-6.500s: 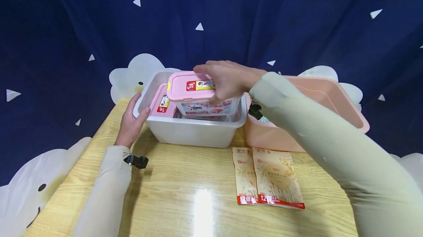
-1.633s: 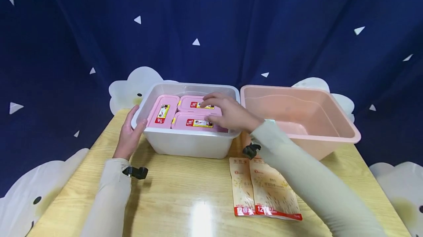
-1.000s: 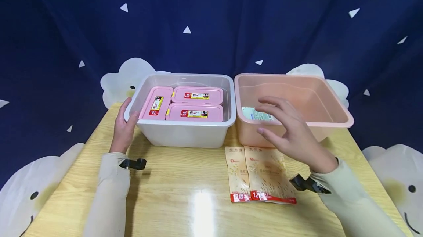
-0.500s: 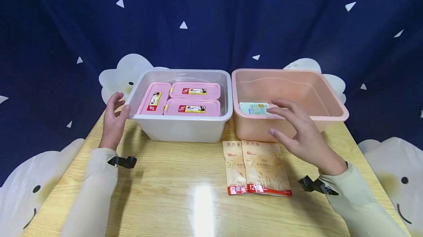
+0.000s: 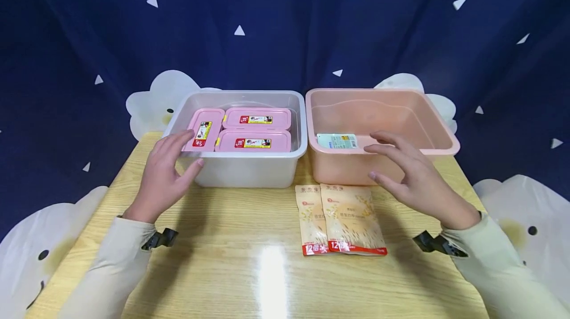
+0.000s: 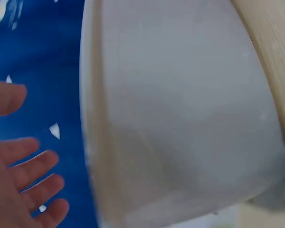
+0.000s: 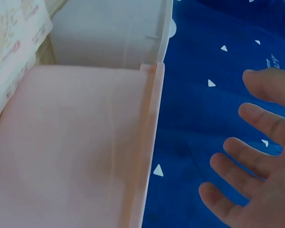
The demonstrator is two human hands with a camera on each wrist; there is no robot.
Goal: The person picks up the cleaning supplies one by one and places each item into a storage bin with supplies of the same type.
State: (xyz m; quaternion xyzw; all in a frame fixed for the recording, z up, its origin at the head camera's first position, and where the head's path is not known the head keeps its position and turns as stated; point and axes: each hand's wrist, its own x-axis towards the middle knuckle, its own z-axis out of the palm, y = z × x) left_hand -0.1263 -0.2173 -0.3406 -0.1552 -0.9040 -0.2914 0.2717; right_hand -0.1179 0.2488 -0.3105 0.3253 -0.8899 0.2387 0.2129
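Observation:
In the head view my left hand (image 5: 165,175), fingers spread, hovers by the front left corner of the white bin (image 5: 245,170); the left wrist view shows this hand (image 6: 28,185) holding nothing. Three pink-lidded boxes lie in that bin, one (image 5: 207,123) lengthwise at the left, two crosswise, the rear one (image 5: 278,118) and the front one (image 5: 280,142). My right hand (image 5: 420,180) is over the front of the pink bin (image 5: 343,168), its fingers parted and empty, as the right wrist view also shows (image 7: 251,166). A pale green pack (image 5: 331,141) lies inside the pink bin.
Two beige pouches, the left one (image 5: 311,220) partly under the right one (image 5: 354,220), lie flat on the wooden table (image 5: 222,259) in front of the pink bin. A dark blue curtain (image 5: 276,22) with white triangles hangs behind the bins.
The right hand set a pink-lidded box into the white bin, let go and moved right to the pink bin. My left hand has released the white bin's rim and shifted toward its front.

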